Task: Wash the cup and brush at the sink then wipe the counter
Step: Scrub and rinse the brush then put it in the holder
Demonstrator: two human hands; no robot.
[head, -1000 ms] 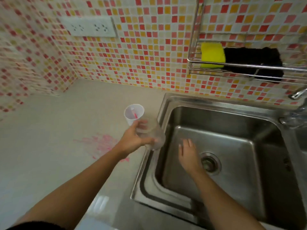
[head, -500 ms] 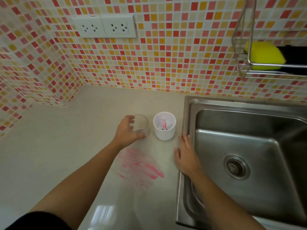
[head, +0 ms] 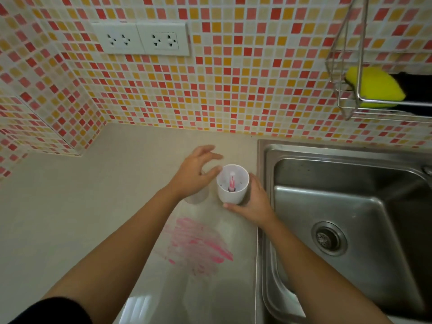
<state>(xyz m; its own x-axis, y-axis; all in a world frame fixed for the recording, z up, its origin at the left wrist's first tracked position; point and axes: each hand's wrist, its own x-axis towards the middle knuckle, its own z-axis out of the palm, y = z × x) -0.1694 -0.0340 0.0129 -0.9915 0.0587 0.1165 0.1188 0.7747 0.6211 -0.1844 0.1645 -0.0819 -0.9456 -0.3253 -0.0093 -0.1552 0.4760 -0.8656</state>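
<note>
A white cup (head: pixel 231 192) stands on the beige counter (head: pixel 93 218) just left of the steel sink (head: pixel 350 206). A pink-stained brush (head: pixel 232 181) stands upright inside it. My right hand (head: pixel 253 202) wraps around the cup's right and front side. My left hand (head: pixel 196 176) hovers with fingers spread just left of the white cup, above a clear plastic cup (head: pixel 197 197) that stands on the counter, mostly hidden under the hand. A pink smear (head: pixel 198 246) marks the counter in front of the cups.
A wire rack (head: pixel 350 99) on the tiled wall holds a yellow sponge (head: pixel 374 90) beside something black. Two white socket plates (head: pixel 142 38) sit on the wall above the counter. The sink drain (head: pixel 328 238) lies at the basin's bottom.
My left hand has let go of the clear cup and lifted with fingers spread. My right hand moved from the sink's edge onto the white cup.
</note>
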